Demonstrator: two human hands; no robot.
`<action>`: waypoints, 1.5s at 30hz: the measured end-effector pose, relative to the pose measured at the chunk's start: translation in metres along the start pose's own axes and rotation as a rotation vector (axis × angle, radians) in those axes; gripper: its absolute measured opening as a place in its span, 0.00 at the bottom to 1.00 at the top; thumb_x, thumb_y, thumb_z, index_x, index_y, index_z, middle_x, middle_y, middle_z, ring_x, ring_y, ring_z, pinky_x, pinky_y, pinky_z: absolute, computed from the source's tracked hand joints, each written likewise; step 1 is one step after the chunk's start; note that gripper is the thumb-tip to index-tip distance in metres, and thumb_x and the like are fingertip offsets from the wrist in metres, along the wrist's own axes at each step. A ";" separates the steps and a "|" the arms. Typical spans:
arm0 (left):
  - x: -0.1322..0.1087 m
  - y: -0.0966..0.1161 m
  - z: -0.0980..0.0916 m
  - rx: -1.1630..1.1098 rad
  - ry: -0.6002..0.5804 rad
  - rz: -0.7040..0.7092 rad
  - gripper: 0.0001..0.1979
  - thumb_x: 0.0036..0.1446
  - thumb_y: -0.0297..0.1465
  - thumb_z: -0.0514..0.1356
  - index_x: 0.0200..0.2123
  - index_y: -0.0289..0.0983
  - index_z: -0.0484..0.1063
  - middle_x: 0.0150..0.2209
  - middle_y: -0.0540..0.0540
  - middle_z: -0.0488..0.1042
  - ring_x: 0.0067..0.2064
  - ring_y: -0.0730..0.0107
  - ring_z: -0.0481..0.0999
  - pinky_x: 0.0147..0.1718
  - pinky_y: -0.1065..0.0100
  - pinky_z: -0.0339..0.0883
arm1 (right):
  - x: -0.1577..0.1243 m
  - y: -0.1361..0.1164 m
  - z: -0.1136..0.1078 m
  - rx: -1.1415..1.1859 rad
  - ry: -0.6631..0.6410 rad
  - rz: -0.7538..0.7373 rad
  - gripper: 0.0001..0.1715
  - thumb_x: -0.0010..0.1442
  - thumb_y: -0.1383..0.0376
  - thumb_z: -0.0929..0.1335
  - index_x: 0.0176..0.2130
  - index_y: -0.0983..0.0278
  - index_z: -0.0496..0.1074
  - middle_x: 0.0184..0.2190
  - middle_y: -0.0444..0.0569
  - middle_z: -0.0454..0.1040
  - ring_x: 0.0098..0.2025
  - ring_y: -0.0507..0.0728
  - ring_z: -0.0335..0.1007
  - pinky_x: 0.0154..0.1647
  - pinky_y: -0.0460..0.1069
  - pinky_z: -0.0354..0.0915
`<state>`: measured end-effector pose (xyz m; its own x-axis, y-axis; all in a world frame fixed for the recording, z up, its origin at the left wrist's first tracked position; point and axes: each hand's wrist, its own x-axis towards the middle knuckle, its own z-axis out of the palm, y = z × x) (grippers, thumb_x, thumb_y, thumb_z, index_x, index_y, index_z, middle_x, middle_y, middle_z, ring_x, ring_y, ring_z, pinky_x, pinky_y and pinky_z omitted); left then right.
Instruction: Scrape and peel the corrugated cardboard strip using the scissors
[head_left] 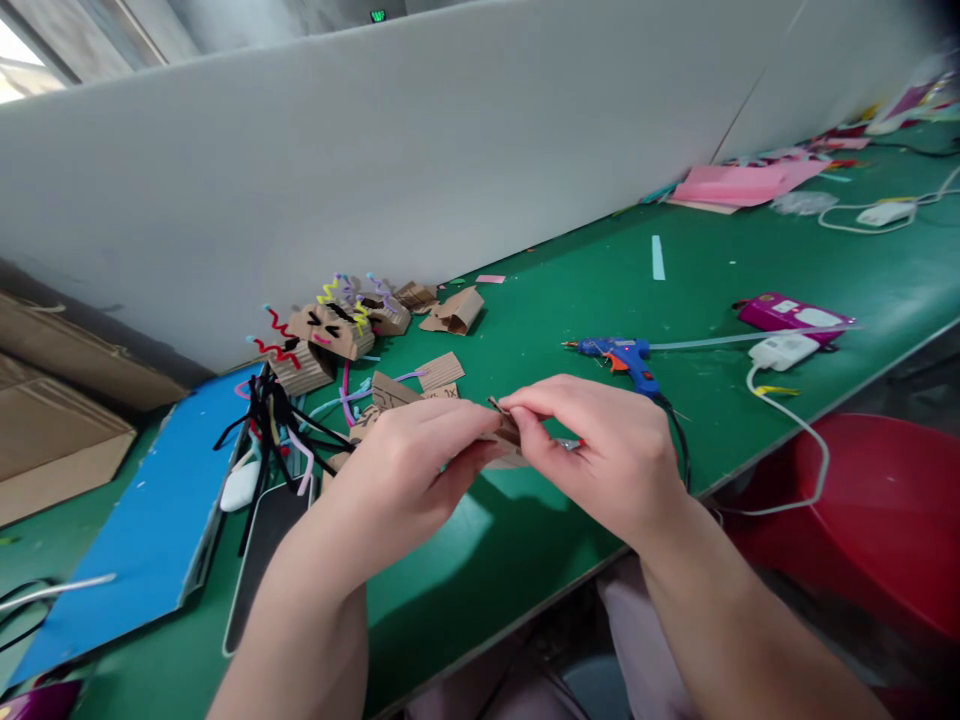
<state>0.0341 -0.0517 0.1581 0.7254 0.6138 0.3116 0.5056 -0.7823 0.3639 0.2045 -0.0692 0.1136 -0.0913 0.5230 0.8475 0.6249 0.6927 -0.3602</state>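
Between my two hands is a small piece of brown cardboard (507,430), mostly covered by my fingers. My left hand (420,455) pinches its left side. The fingertips of my right hand (600,445) press together on its upper right edge. Something shiny, too hidden to name, shows under my right fingers. Beyond my left hand lie cut corrugated cardboard pieces (441,372) and black pipe cleaners (270,425). Cardboard figures (330,332) with coloured zigzag pipe cleaners and a drawn face stand by the partition. To the right lies a blue glue gun (616,352) with an orange trigger.
A blue board (142,530) and a dark tablet-like slab (266,555) lie on the left. On the green table (555,300) at right are a purple box (787,315) and a white plug (784,350) with its cable. A red stool (885,510) stands beside the table edge.
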 end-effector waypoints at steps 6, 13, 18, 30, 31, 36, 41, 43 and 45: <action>-0.001 -0.005 -0.003 -0.039 0.005 -0.037 0.08 0.57 0.22 0.52 0.34 0.37 0.70 0.32 0.50 0.75 0.32 0.75 0.72 0.30 0.75 0.63 | -0.001 0.000 -0.004 0.092 -0.022 0.019 0.10 0.56 0.74 0.64 0.36 0.61 0.71 0.33 0.45 0.78 0.35 0.51 0.74 0.37 0.45 0.69; 0.000 -0.003 -0.003 0.000 0.039 -0.020 0.07 0.58 0.23 0.52 0.30 0.37 0.67 0.28 0.51 0.72 0.29 0.75 0.70 0.29 0.75 0.61 | -0.001 0.000 -0.002 0.142 -0.035 0.034 0.11 0.56 0.73 0.66 0.38 0.61 0.72 0.35 0.45 0.78 0.36 0.51 0.74 0.39 0.45 0.69; 0.001 -0.004 -0.004 0.009 0.027 -0.021 0.07 0.59 0.25 0.53 0.29 0.38 0.66 0.26 0.51 0.70 0.28 0.75 0.68 0.27 0.75 0.60 | -0.002 0.000 -0.005 0.204 -0.077 0.090 0.10 0.57 0.72 0.65 0.38 0.62 0.72 0.36 0.45 0.78 0.37 0.51 0.74 0.39 0.44 0.69; -0.001 -0.003 -0.001 -0.046 0.011 -0.037 0.06 0.57 0.22 0.54 0.31 0.36 0.68 0.29 0.52 0.72 0.30 0.77 0.69 0.30 0.77 0.61 | 0.000 -0.002 0.001 0.022 -0.004 0.008 0.08 0.55 0.75 0.65 0.33 0.66 0.72 0.29 0.48 0.78 0.31 0.50 0.73 0.33 0.44 0.68; -0.001 -0.003 -0.001 -0.044 0.012 -0.033 0.07 0.57 0.21 0.54 0.31 0.36 0.68 0.28 0.52 0.72 0.30 0.78 0.69 0.30 0.77 0.60 | 0.001 -0.002 0.001 0.014 -0.007 0.014 0.08 0.55 0.75 0.65 0.32 0.66 0.72 0.28 0.48 0.78 0.31 0.50 0.73 0.32 0.44 0.67; 0.001 -0.003 -0.003 -0.083 0.001 -0.027 0.08 0.56 0.19 0.53 0.31 0.36 0.68 0.29 0.53 0.72 0.30 0.80 0.69 0.30 0.80 0.60 | 0.001 0.000 0.000 0.060 -0.052 0.092 0.08 0.56 0.74 0.63 0.32 0.65 0.72 0.29 0.47 0.77 0.31 0.50 0.72 0.33 0.45 0.67; 0.003 -0.010 -0.004 -0.113 0.024 -0.035 0.07 0.58 0.24 0.53 0.30 0.33 0.70 0.26 0.51 0.71 0.26 0.79 0.66 0.24 0.78 0.58 | 0.000 0.003 -0.006 0.133 -0.053 0.127 0.08 0.57 0.72 0.64 0.34 0.63 0.72 0.33 0.45 0.78 0.34 0.49 0.73 0.36 0.44 0.68; 0.003 -0.014 -0.004 -0.131 0.030 -0.050 0.08 0.58 0.25 0.53 0.31 0.33 0.71 0.25 0.50 0.71 0.25 0.78 0.66 0.24 0.77 0.58 | -0.001 0.004 -0.007 0.147 -0.066 0.115 0.09 0.57 0.72 0.64 0.36 0.63 0.73 0.35 0.45 0.78 0.36 0.49 0.73 0.39 0.43 0.68; 0.004 -0.016 -0.004 -0.155 0.020 -0.057 0.07 0.58 0.26 0.53 0.32 0.33 0.72 0.26 0.50 0.72 0.27 0.77 0.67 0.25 0.77 0.59 | -0.001 0.004 -0.007 0.141 -0.081 0.090 0.09 0.57 0.72 0.65 0.37 0.65 0.73 0.36 0.47 0.78 0.38 0.50 0.73 0.40 0.43 0.68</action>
<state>0.0268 -0.0364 0.1566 0.6871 0.6601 0.3037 0.4662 -0.7211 0.5125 0.2127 -0.0702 0.1138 -0.1059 0.6200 0.7774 0.5191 0.7013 -0.4886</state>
